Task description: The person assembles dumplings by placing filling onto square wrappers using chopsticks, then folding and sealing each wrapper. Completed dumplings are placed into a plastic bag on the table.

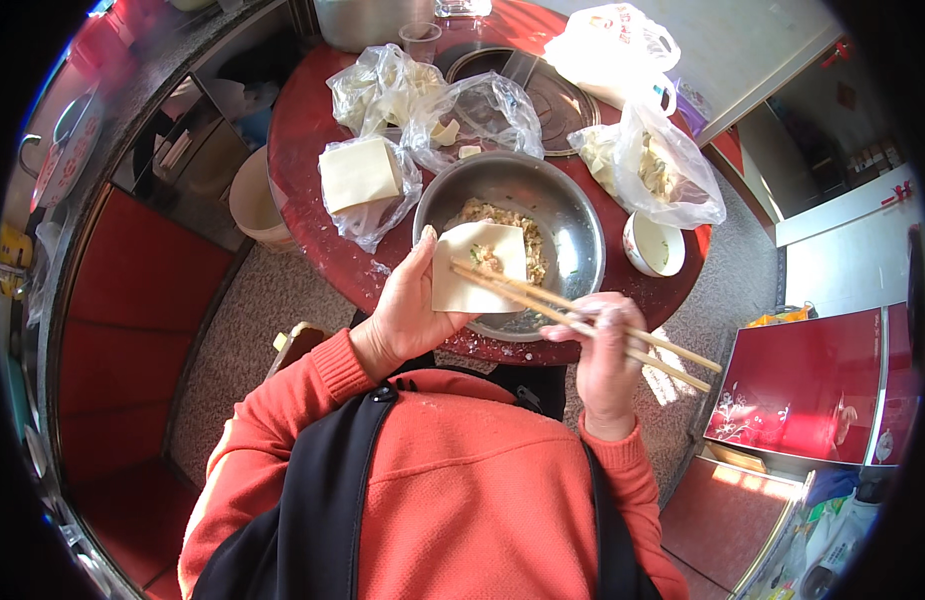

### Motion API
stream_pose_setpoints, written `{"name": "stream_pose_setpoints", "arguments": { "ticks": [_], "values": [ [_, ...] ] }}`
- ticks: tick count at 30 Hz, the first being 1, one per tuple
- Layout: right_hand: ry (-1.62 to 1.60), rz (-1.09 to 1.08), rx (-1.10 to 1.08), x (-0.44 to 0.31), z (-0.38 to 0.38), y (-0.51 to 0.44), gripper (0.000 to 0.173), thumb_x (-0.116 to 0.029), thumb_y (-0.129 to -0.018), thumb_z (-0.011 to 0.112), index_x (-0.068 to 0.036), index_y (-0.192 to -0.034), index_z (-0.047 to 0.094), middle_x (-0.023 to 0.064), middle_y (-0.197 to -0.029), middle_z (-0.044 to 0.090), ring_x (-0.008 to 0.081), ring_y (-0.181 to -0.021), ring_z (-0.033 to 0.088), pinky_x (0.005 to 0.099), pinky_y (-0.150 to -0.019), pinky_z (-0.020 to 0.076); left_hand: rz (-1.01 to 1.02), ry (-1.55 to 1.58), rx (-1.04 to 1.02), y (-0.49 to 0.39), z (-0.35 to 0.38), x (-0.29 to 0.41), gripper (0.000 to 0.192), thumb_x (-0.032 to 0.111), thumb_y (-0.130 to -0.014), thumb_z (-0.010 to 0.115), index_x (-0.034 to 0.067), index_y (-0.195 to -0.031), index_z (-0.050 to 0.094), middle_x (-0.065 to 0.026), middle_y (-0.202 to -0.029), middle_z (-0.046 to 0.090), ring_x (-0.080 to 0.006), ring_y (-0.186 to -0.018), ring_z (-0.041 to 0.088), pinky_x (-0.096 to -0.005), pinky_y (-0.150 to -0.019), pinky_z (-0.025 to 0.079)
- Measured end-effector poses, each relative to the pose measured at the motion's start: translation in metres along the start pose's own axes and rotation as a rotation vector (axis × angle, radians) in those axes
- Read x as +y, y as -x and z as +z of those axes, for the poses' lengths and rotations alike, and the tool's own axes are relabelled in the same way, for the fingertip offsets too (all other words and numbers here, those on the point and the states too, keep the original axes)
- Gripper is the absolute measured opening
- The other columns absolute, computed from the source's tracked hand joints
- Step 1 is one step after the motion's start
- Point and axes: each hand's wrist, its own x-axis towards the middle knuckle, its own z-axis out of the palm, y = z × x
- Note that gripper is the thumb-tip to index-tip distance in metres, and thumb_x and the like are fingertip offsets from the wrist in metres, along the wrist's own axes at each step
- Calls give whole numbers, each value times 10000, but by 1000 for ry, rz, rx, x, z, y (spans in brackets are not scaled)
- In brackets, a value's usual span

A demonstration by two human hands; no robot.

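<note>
A square dough wrapper (462,289) lies on my left hand (402,307), its thumb along the left edge. A small lump of filling (489,257) sits near the wrapper's middle. My right hand (605,345) grips a pair of wooden chopsticks (541,300), their tips over the wrapper by the filling. Under and behind the wrapper stands a metal bowl (582,247) with minced filling (536,240) inside. A stack of square wrappers (359,174) rests on a plastic bag to the bowl's left.
The round red table (305,217) also holds clear plastic bags (383,86), a round tray (567,105), a bag of pale folded pieces (657,169) and a small white bowl (652,247). A bucket (256,199) stands left of the table, a red cabinet (800,382) at the right.
</note>
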Motion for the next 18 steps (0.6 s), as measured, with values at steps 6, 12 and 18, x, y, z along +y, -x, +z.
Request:
{"name": "stream_pose_setpoints", "arguments": {
  "ticks": [6,12,18],
  "values": [
    [28,-5,100,-17,-12,-1,303,-271,-1000,451,-3,-893,544,89,-771,565,159,-579,598,346,-553,589,13,15,-5,5,-2,6,488,343,-1008,392,23,-1376,389,-148,-1319,522,-282,-1204,526,-442,-1042,418],
    [-125,15,154,-6,-13,-22,303,-273,-1001,460,6,-920,549,96,-829,588,157,-632,637,372,-636,606,-22,-183,33,6,-3,-1,492,95,-920,519,11,-1382,375,-135,-1325,515,-250,-1198,534,-412,-1040,429],
    [-145,65,208,-2,-20,-25,272,-261,-993,487,-6,-946,569,95,-875,600,154,-623,628,361,-609,608,-36,-192,35,14,-3,5,511,182,-930,548,22,-1382,372,-120,-1322,516,-250,-1206,522,-422,-1056,406]
  ]
}}
